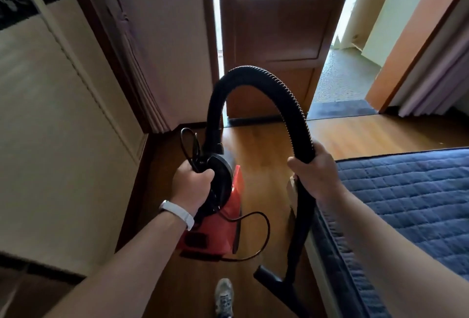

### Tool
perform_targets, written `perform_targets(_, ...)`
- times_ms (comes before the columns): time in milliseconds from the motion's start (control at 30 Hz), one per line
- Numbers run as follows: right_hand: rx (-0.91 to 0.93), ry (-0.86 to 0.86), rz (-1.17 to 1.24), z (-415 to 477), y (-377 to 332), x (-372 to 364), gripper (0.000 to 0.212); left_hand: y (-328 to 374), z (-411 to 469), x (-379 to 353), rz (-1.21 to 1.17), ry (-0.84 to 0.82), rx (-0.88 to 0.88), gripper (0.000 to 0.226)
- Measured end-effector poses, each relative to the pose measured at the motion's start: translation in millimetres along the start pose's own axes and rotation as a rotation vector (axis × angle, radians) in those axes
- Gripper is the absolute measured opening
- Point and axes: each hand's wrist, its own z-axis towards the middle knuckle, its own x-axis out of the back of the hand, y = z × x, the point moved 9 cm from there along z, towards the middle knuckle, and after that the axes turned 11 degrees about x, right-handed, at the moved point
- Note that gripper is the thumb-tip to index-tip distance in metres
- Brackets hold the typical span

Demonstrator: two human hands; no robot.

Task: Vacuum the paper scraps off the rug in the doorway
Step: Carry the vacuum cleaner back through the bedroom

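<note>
My left hand point(192, 185) grips the black handle of a red vacuum cleaner point(218, 226) and carries it above the wooden floor, with the cord bunched in the same fist. My right hand point(314, 173) is closed around the black ribbed hose point(256, 74), which arches up between both hands. Below my right hand the tube hangs down to a black floor nozzle point(269, 277). A dark rug point(340, 109) lies in the open doorway ahead on the right. No paper scraps can be made out on it from here.
A wooden door point(276, 46) stands open straight ahead. A bed with a blue quilted cover point(406, 198) fills the right side. A cream wall and cabinet run along the left. My shoe point(224, 297) is on the wooden floor point(256, 145) between them.
</note>
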Motion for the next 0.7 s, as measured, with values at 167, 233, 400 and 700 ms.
perform_targets(167,-0.058,0.051,-0.041,70,8,-17,0.028,34,81,-33,-0.004,-0.077,0.015,0.011)
perform_targets(233,-0.085,0.081,-0.054,96,13,-21,0.027,53,113,-43,0.009,-0.113,-0.007,0.009)
perform_targets(400,-0.117,0.137,-0.080,154,22,-28,0.024,96,171,-67,0.059,-0.146,-0.080,0.007)
perform_targets(700,-0.170,0.203,0.056,251,73,-39,0.027,139,259,-129,0.136,-0.171,-0.110,0.011)
